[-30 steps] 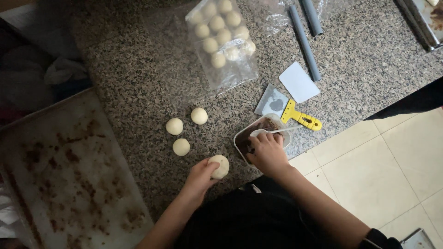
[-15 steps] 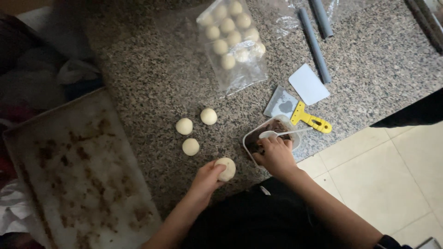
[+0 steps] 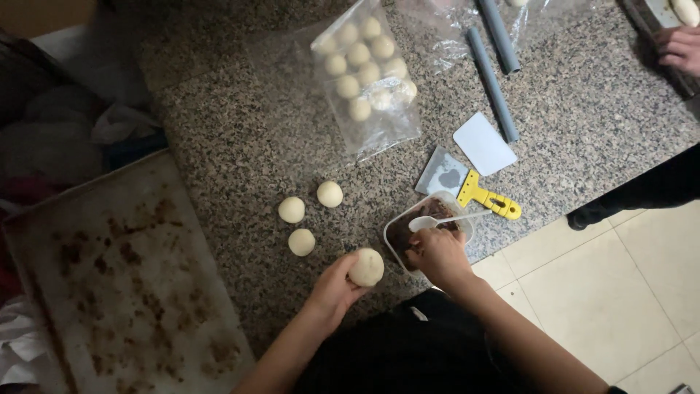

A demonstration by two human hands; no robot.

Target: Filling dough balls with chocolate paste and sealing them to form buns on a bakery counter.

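One tub (image 3: 394, 232) of dark filling, spoon (image 3: 437, 220) inside, bagged dough balls (image 3: 367, 69)

Kitchen or bakery prep area: speckled granite counter (image 3: 255, 146), used baking tray (image 3: 109, 277) at counter's left edge, bagged dough balls (image 3: 364, 69) near far edge, yellow-handled scraper (image 3: 467, 186), tiled floor (image 3: 605, 292).

A clear plastic bag (image 3: 368, 80) of pale dough balls lies flat near the counter's (image 3: 240, 146) far edge. More crumpled clear plastic (image 3: 445, 36) sits just beside it toward the far right corner — contents unclear. No labels, signs or screens.
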